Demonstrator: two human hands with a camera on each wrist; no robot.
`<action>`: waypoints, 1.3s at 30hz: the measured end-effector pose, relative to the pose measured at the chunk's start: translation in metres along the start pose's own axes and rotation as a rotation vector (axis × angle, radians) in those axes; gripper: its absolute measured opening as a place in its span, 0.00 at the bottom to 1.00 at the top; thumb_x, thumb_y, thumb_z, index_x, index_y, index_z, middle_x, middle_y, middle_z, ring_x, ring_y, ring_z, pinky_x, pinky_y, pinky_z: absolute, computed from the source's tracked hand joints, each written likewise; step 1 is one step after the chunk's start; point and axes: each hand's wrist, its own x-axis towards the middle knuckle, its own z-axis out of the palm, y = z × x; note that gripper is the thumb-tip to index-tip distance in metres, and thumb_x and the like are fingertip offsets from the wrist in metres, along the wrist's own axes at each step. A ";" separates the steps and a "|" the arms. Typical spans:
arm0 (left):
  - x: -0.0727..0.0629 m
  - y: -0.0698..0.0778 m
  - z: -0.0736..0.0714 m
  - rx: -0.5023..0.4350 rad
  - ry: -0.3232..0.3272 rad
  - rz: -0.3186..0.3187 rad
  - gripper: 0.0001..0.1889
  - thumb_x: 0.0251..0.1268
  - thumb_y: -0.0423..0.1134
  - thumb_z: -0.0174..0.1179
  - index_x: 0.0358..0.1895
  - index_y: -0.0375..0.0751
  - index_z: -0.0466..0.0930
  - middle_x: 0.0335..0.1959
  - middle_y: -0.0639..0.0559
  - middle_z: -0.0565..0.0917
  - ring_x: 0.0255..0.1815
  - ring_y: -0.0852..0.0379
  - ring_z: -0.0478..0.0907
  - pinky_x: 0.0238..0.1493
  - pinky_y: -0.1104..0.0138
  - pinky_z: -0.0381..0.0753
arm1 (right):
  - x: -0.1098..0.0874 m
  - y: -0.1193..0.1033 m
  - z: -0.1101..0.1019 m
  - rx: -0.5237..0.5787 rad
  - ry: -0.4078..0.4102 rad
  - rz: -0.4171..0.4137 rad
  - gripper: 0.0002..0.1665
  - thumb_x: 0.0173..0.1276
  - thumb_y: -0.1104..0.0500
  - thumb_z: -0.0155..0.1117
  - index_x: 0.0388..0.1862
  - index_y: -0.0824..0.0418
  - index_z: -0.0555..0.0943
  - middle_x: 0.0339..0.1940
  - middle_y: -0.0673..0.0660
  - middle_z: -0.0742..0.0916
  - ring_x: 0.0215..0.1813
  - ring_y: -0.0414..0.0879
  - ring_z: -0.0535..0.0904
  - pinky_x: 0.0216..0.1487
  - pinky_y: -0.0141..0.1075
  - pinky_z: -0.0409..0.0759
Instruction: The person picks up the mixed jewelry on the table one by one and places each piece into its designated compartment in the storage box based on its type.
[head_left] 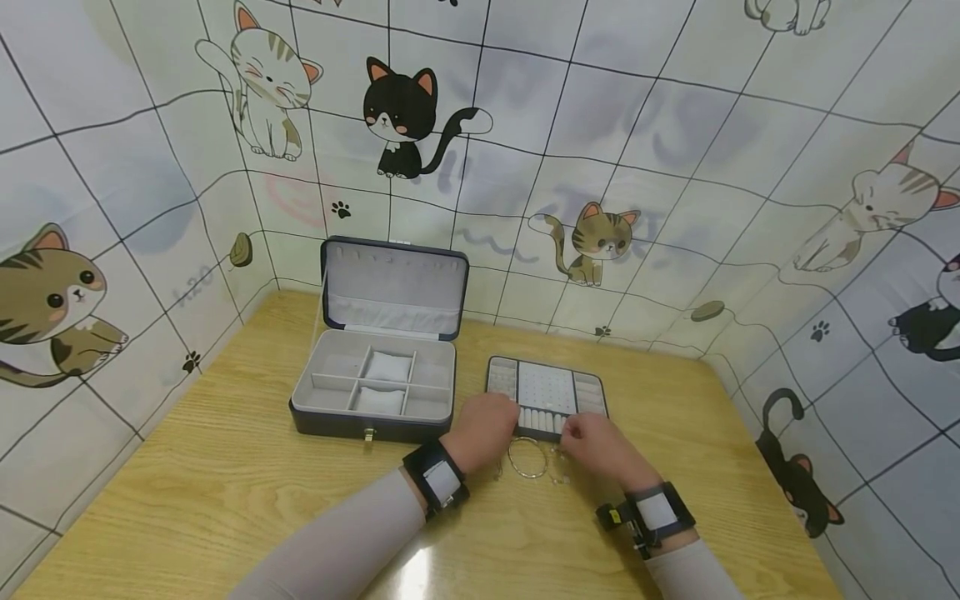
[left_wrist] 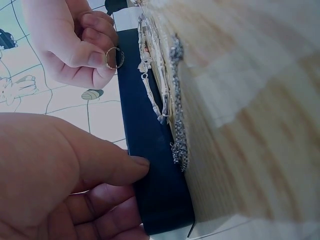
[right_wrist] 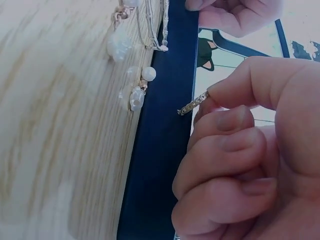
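My right hand [head_left: 600,446] pinches a small ring [right_wrist: 192,104] between thumb and index finger, its other fingers curled. The ring is held upright at the front edge of a dark jewelry tray [head_left: 546,385]. That tray has a row of ring rolls [head_left: 542,419] along its front. My left hand [head_left: 482,429] grips the tray's front left corner, thumb on the front side and fingers behind. Before the tray lie a metal bracelet [head_left: 528,476], a silver chain [left_wrist: 177,110] and a pearl earring [right_wrist: 119,45], with another pearl earring [right_wrist: 136,97] beside it.
An open jewelry box [head_left: 330,423] stands to the left of the tray, its lid [head_left: 393,287] raised. Two white cushions [head_left: 388,367] sit in its middle compartments. A cat-patterned cloth [head_left: 510,167] surrounds the wooden table [head_left: 180,483] at the back and sides.
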 end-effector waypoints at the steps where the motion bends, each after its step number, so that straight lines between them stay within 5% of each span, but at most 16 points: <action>1: 0.000 0.000 0.000 -0.001 -0.002 -0.001 0.08 0.69 0.39 0.66 0.29 0.50 0.85 0.25 0.56 0.85 0.27 0.59 0.81 0.22 0.64 0.75 | 0.000 -0.001 0.000 -0.002 0.001 0.000 0.06 0.66 0.62 0.65 0.29 0.55 0.82 0.28 0.51 0.82 0.29 0.45 0.75 0.31 0.36 0.74; 26: 0.000 -0.001 -0.001 -0.005 0.003 0.003 0.08 0.70 0.38 0.65 0.29 0.49 0.86 0.26 0.56 0.85 0.28 0.59 0.82 0.21 0.65 0.75 | -0.001 -0.009 0.001 -0.247 0.044 -0.044 0.16 0.67 0.62 0.64 0.19 0.55 0.73 0.19 0.51 0.76 0.22 0.43 0.69 0.26 0.35 0.68; 32: 0.000 -0.001 0.000 0.002 -0.006 -0.005 0.08 0.70 0.38 0.65 0.30 0.50 0.86 0.26 0.56 0.85 0.28 0.59 0.82 0.21 0.65 0.75 | -0.001 -0.009 -0.001 -0.245 0.024 -0.051 0.16 0.67 0.63 0.64 0.20 0.56 0.73 0.19 0.51 0.76 0.22 0.43 0.70 0.26 0.35 0.69; 39: 0.000 -0.001 0.000 0.005 -0.014 -0.006 0.08 0.71 0.38 0.64 0.30 0.50 0.86 0.26 0.56 0.85 0.28 0.59 0.82 0.21 0.65 0.76 | -0.003 -0.001 -0.010 -0.113 -0.032 -0.091 0.11 0.70 0.63 0.62 0.26 0.54 0.78 0.24 0.50 0.79 0.26 0.42 0.73 0.28 0.34 0.72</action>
